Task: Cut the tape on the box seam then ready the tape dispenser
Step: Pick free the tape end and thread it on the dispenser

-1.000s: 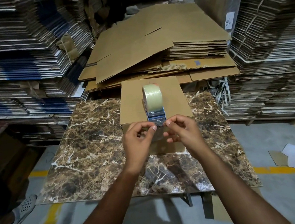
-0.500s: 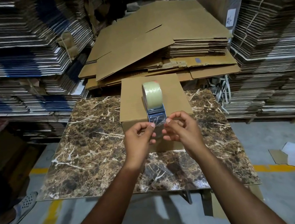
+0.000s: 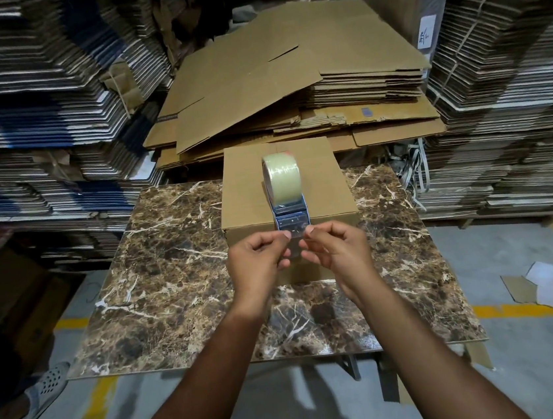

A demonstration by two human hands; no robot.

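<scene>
The hands [image 3: 299, 258] hide the box [image 3: 245, 192] front's middle — the clear tape end between them barely shows.

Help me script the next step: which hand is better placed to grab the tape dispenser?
Right, marginally. The right hand sits nearer the tape dispenser atop the box; the left hand pinches the tape end too.

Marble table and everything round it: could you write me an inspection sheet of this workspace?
Surface: brown marble-patterned table, bare around the box.
Job's things: closed cardboard box on the table; tape dispenser with a clear roll standing on top.
Clutter: paper scraps on the floor.
Grippers: left hand and right hand pinch the clear tape end between them.
Cables: nothing seen.
Surroundings: stacks of flattened cartons; a sandal.
</scene>
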